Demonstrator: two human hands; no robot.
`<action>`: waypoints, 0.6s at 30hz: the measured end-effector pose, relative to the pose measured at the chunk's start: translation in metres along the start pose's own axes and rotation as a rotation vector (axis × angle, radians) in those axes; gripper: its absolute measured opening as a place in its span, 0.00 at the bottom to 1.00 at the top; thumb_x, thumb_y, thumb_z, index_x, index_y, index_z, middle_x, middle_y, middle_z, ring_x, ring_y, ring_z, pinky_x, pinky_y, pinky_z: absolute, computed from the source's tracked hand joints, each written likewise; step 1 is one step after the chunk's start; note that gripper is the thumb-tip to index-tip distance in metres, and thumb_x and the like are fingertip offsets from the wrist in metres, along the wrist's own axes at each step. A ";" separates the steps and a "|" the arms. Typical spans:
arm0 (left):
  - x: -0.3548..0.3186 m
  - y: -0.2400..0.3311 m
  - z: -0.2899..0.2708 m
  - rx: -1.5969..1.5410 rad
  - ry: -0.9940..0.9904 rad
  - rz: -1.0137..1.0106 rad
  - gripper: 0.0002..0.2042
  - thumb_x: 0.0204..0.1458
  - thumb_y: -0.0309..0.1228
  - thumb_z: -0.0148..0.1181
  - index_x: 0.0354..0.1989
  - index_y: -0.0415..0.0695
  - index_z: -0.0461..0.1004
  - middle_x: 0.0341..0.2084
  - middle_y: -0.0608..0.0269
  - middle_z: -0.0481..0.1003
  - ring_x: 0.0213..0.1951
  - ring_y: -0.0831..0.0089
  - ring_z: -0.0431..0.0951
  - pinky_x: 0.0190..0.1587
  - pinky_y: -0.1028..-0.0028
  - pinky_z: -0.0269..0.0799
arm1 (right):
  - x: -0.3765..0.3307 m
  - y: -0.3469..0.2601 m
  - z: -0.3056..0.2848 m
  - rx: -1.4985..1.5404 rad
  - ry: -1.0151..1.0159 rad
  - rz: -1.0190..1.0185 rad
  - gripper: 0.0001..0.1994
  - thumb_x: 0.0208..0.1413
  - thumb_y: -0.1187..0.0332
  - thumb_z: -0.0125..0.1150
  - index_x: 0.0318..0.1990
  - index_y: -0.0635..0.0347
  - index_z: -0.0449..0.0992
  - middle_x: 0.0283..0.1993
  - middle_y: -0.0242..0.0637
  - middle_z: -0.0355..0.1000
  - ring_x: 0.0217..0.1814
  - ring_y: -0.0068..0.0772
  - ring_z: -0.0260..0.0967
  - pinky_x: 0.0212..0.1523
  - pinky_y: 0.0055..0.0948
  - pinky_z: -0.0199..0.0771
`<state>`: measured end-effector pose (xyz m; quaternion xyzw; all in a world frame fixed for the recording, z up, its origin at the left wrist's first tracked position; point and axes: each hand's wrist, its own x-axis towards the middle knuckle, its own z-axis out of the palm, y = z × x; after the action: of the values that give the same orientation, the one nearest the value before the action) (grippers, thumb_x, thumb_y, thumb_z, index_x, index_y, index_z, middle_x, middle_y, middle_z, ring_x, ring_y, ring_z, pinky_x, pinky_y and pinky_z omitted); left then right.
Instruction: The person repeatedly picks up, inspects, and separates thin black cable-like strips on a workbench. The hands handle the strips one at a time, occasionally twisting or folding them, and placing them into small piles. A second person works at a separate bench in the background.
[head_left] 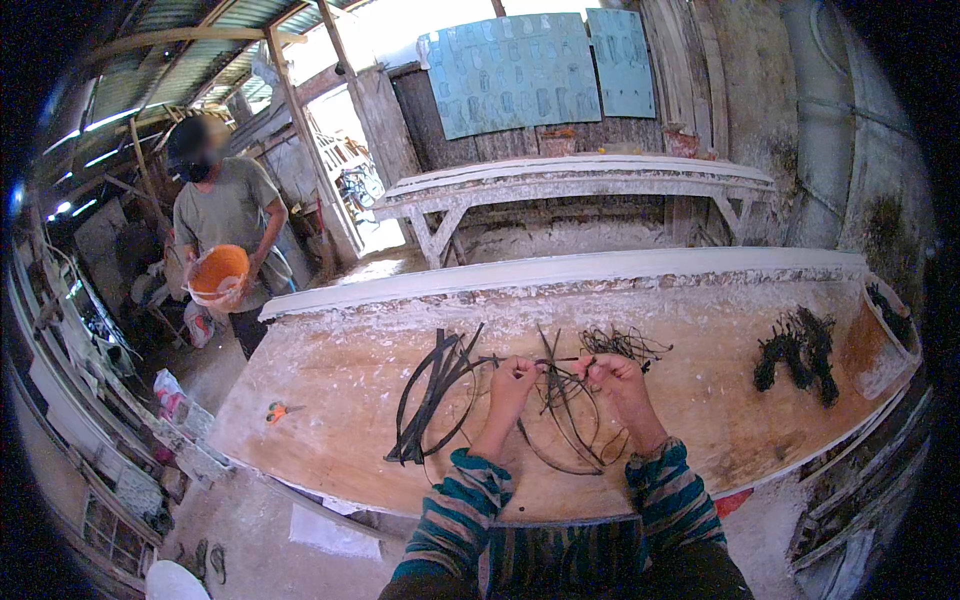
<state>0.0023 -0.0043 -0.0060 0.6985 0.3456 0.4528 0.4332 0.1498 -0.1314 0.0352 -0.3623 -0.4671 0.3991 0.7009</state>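
A thin black strip (550, 361) stretches between my two hands above the wooden table (330, 400). My left hand (513, 380) pinches it near one end, with a bit sticking out to the left. Fingers of my right hand (614, 378) are closed on the strip's other side. Loose black strips (575, 440) curve on the tabletop below and between my hands. Left of my left hand lies a bundle of longer flat black strips (432, 400). Just beyond my right hand sits a tangle of thin dark strands (620, 343).
Orange-handled scissors (279, 411) lie at the table's left. Bunches of knotted black strands (798, 355) rest at the right, beside a container (885, 340). A person (225, 215) stands at the far left holding an orange bucket (218, 275). A white-smeared bench (580, 185) stands behind.
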 end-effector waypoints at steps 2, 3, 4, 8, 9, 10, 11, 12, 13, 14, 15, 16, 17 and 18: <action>-0.001 0.006 -0.002 -0.086 -0.036 -0.101 0.08 0.43 0.31 0.60 0.26 0.40 0.72 0.16 0.71 0.68 0.19 0.84 0.64 0.22 0.82 0.59 | 0.000 -0.002 0.000 -0.265 0.023 -0.043 0.07 0.48 0.72 0.56 0.35 0.63 0.74 0.32 0.35 0.72 0.35 0.25 0.68 0.39 0.22 0.65; -0.001 0.009 -0.003 -0.113 -0.050 -0.141 0.08 0.43 0.32 0.60 0.26 0.40 0.72 0.16 0.72 0.68 0.19 0.85 0.64 0.21 0.83 0.58 | 0.000 -0.003 0.003 -0.430 0.050 -0.085 0.06 0.47 0.72 0.58 0.33 0.62 0.74 0.30 0.34 0.72 0.33 0.25 0.68 0.37 0.22 0.64; -0.003 0.016 -0.004 -0.138 -0.064 -0.181 0.08 0.43 0.32 0.61 0.27 0.40 0.72 0.16 0.73 0.67 0.19 0.85 0.63 0.21 0.84 0.56 | -0.001 -0.004 0.004 -0.593 0.076 -0.128 0.06 0.45 0.72 0.59 0.32 0.61 0.75 0.28 0.33 0.72 0.31 0.24 0.68 0.36 0.23 0.64; -0.003 0.018 -0.004 -0.248 -0.253 -0.205 0.08 0.44 0.34 0.61 0.27 0.43 0.73 0.15 0.75 0.66 0.18 0.88 0.60 0.19 0.86 0.52 | 0.003 0.012 -0.004 -1.148 0.198 -0.325 0.11 0.39 0.72 0.62 0.33 0.58 0.71 0.20 0.31 0.68 0.24 0.29 0.66 0.31 0.29 0.61; -0.005 0.017 -0.004 -0.269 -0.343 -0.222 0.07 0.44 0.33 0.61 0.26 0.44 0.72 0.16 0.76 0.65 0.18 0.88 0.60 0.20 0.86 0.52 | 0.003 0.015 -0.006 -1.128 0.248 -0.279 0.12 0.38 0.72 0.62 0.33 0.57 0.70 0.18 0.31 0.67 0.23 0.30 0.65 0.30 0.31 0.60; -0.011 0.030 -0.005 -0.290 -0.435 -0.238 0.06 0.45 0.33 0.60 0.26 0.45 0.72 0.16 0.76 0.65 0.18 0.88 0.60 0.20 0.86 0.52 | 0.004 0.016 -0.007 -1.106 0.299 -0.233 0.13 0.38 0.72 0.62 0.34 0.56 0.69 0.17 0.30 0.66 0.21 0.31 0.64 0.29 0.32 0.59; -0.014 0.037 -0.004 -0.309 -0.527 -0.253 0.05 0.45 0.32 0.60 0.25 0.46 0.71 0.17 0.77 0.65 0.19 0.88 0.60 0.20 0.85 0.52 | 0.004 0.016 -0.010 -1.067 0.344 -0.194 0.13 0.38 0.72 0.62 0.35 0.55 0.68 0.17 0.30 0.66 0.21 0.31 0.64 0.29 0.32 0.60; -0.014 0.037 -0.003 -0.315 -0.642 -0.185 0.05 0.46 0.32 0.59 0.24 0.47 0.70 0.18 0.77 0.64 0.20 0.88 0.60 0.20 0.85 0.52 | 0.005 0.015 -0.013 -1.028 0.389 -0.155 0.14 0.39 0.72 0.61 0.36 0.55 0.67 0.17 0.30 0.66 0.21 0.31 0.64 0.29 0.32 0.60; -0.016 0.037 -0.002 -0.322 -0.753 -0.119 0.05 0.46 0.31 0.59 0.23 0.47 0.69 0.18 0.77 0.63 0.21 0.89 0.60 0.21 0.85 0.52 | 0.004 0.014 -0.015 -0.987 0.430 -0.115 0.15 0.40 0.73 0.61 0.37 0.54 0.66 0.17 0.30 0.66 0.20 0.31 0.63 0.29 0.31 0.60; -0.019 0.037 -0.002 -0.329 -0.864 -0.050 0.06 0.46 0.30 0.58 0.22 0.48 0.68 0.19 0.78 0.63 0.22 0.89 0.60 0.22 0.85 0.52 | 0.006 0.014 -0.019 -1.088 0.468 -0.143 0.14 0.40 0.73 0.60 0.37 0.54 0.67 0.17 0.30 0.65 0.20 0.31 0.63 0.28 0.32 0.60; -0.022 0.038 0.001 -0.364 -0.883 -0.083 0.07 0.46 0.30 0.58 0.21 0.47 0.67 0.20 0.78 0.62 0.22 0.89 0.59 0.22 0.84 0.52 | 0.009 0.015 -0.024 -1.189 0.507 -0.171 0.14 0.41 0.73 0.60 0.37 0.54 0.68 0.17 0.31 0.65 0.20 0.31 0.63 0.28 0.32 0.60; -0.025 0.040 0.004 -0.397 -0.899 -0.115 0.07 0.46 0.30 0.58 0.21 0.47 0.66 0.20 0.77 0.61 0.23 0.89 0.59 0.23 0.84 0.52 | 0.011 0.017 -0.026 -1.287 0.543 -0.202 0.13 0.41 0.73 0.60 0.38 0.53 0.69 0.17 0.31 0.64 0.20 0.30 0.63 0.27 0.32 0.61; -0.028 0.041 0.007 -0.430 -0.915 -0.146 0.08 0.46 0.30 0.57 0.20 0.46 0.65 0.21 0.77 0.60 0.24 0.89 0.59 0.23 0.84 0.52 | 0.012 0.019 -0.027 -1.220 0.549 -0.232 0.12 0.41 0.72 0.60 0.37 0.53 0.70 0.17 0.31 0.64 0.21 0.30 0.63 0.28 0.33 0.61; -0.027 0.032 0.011 -0.421 -0.870 -0.094 0.08 0.46 0.30 0.58 0.20 0.46 0.65 0.20 0.77 0.60 0.24 0.89 0.58 0.24 0.84 0.52 | 0.013 0.020 -0.027 -1.153 0.553 -0.262 0.11 0.41 0.72 0.60 0.36 0.53 0.72 0.17 0.31 0.63 0.21 0.30 0.63 0.29 0.33 0.61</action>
<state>0.0061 -0.0440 0.0122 0.7039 0.0645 0.1587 0.6894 0.1740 -0.1149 0.0144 -0.7095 -0.4489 -0.1120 0.5315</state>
